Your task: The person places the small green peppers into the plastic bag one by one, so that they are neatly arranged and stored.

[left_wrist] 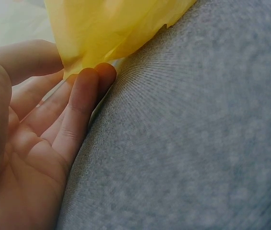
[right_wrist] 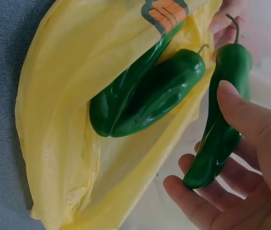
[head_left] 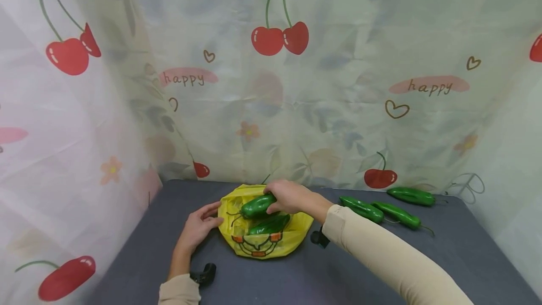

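A yellow plastic bag (head_left: 292, 244) with a printed orange-and-black design lies mouth open on the dark table. My left hand (head_left: 199, 229) is at its left side; in the left wrist view thumb and fingertips pinch the bag's edge. Over the mouth, my right hand (head_left: 290, 196) grips a green chili pepper (right_wrist: 230, 76) between thumb and fingers, its thin stem pointing away from the palm. Two more green peppers lie inside the bag, as the right wrist view shows: one pepper (right_wrist: 161, 93) fully visible, the other pepper (right_wrist: 121, 93) partly covered by the bag's wall.
To the right of the bag, three green peppers lie on the grey table (head_left: 254, 286): a near pepper (head_left: 362, 208), a middle pepper (head_left: 398, 214) and a far pepper (head_left: 410, 196) by the back edge. A cherry-print curtain (head_left: 330, 121) hangs behind and at both sides.
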Demonstrator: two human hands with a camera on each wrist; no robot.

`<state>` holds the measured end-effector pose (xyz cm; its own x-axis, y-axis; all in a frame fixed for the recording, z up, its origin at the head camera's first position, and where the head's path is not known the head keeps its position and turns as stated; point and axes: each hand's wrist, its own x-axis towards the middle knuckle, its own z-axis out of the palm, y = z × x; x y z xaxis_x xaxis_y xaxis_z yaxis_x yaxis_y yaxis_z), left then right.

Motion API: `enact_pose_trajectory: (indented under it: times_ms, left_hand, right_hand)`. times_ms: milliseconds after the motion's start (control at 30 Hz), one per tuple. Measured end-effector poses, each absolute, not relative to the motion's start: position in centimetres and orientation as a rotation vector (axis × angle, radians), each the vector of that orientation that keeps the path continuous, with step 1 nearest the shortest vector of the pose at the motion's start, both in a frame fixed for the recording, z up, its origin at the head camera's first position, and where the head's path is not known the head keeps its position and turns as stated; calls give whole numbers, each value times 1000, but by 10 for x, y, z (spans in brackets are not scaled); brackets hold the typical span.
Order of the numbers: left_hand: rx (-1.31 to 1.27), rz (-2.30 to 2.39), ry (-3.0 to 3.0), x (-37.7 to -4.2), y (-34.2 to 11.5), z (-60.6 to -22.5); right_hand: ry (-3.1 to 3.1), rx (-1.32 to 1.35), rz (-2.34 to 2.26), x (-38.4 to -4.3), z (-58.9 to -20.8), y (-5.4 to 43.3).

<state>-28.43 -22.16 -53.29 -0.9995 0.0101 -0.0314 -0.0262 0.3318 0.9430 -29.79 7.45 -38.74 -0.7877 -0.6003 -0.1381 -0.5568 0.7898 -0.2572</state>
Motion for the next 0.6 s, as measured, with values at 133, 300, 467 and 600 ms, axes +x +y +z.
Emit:
enact_pose_trajectory:
  times_ms: [133,300,467,600]
  left_hand:
    - [-14,1794,2539,-284,-221,-533]
    - [-9,1784,2552,-285,-223,-534]
    - [0,1774,2564,-285,-223,-535]
    - [-6,1764,2571,-286,-222,-536]
  right_hand:
    - [2769,-897,-290,-300,-389,73]
    - [2763,-883,-322,-301,-389,74]
    - [2749,-846,-348,-300,-390,76]
    - [2740,-846,-345,-301,-392,78]
